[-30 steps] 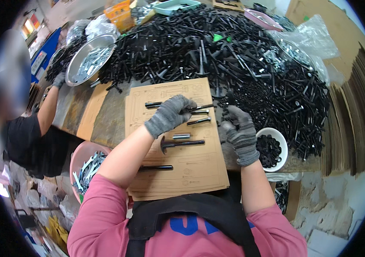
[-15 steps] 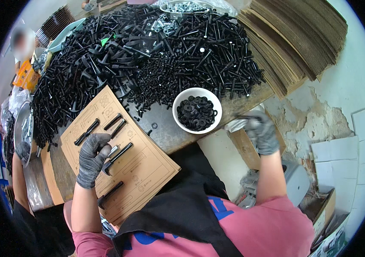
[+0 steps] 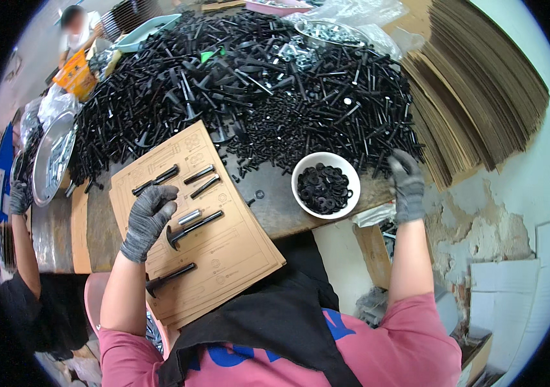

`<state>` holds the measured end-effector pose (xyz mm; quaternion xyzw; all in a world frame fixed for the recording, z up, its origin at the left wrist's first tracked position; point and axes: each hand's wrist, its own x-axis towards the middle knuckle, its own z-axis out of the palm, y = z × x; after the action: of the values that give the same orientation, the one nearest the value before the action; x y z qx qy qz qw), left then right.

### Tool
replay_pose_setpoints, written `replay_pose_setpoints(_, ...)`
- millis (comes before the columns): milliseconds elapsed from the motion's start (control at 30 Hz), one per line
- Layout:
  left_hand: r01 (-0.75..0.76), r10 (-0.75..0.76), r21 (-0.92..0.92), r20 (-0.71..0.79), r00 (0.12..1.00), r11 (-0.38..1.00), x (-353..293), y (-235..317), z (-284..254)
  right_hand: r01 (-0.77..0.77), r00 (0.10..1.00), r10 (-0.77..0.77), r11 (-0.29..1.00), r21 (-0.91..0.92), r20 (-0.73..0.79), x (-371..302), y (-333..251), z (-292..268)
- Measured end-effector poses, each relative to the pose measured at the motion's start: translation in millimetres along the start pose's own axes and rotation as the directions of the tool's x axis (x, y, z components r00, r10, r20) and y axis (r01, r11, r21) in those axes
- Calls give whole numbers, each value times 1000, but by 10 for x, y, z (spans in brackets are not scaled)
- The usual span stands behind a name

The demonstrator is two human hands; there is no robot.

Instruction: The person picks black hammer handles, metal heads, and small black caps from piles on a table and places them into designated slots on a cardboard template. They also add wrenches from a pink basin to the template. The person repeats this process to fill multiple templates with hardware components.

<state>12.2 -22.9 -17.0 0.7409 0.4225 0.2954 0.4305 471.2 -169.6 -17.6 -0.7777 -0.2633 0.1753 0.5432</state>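
My left hand (image 3: 150, 220), in a grey glove, hovers over the left side of a printed brown cardboard sheet (image 3: 242, 248). Its fingers are loosely curled, with a gap between thumb and forefinger and nothing visible there. Beside it on the sheet lie a silver sleeve (image 3: 189, 217) and a long black bolt with a broad head (image 3: 195, 229). Another black bolt (image 3: 171, 278) rests lower down; several shorter ones (image 3: 199, 174) lie higher up. At the table's right edge my gloved right hand (image 3: 408, 188) reaches toward the black bolt pile (image 3: 326, 97), fingers extended and apart, holding nothing visible.
A white bowl of black washers (image 3: 299, 193) stands near the table's front edge. Stacked cardboard (image 3: 481, 90) fills the far right. Metal pans (image 3: 41, 193) hold silver parts. At the left, a co-worker's gloved hand (image 3: 19, 197) is beside one pan. Another person (image 3: 80, 32) is farther back.
My right hand has moved up from beside the table to the pile's right edge. My left hand has shifted slightly off the silver sleeve, which lies on the sheet. The view has shifted.
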Motion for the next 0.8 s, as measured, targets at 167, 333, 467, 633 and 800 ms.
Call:
replay_pose_setpoints(167, 75, -81, -95, -56, 995, 993, -92, -10, -149, 730, 637, -637, 316, -606, 434, 629, -260, 691)
replay_pose_setpoints(333, 131, -148, -170, -96, 984, 977, -114, -47, -228, 495, 854, -192, 18, -869, 483, 924, -508, 1111)
replay_pose_setpoints(467, 110, -108, 16, -90, 990, 994, -61, -264, -225, 589, 778, -134, -187, -787, 614, 922, -620, 1263)
replay_pose_setpoints(633, -21, 33, 418, -22, 999, 908, 221, -252, -13, 685, 672, -302, -92, -722, 676, 1117, -588, 1167)
replay_pose_setpoints(800, 16, 19, 470, -71, 997, 883, 485, -296, 128, 781, 594, -697, 378, -498, 402, 694, -871, 1323)
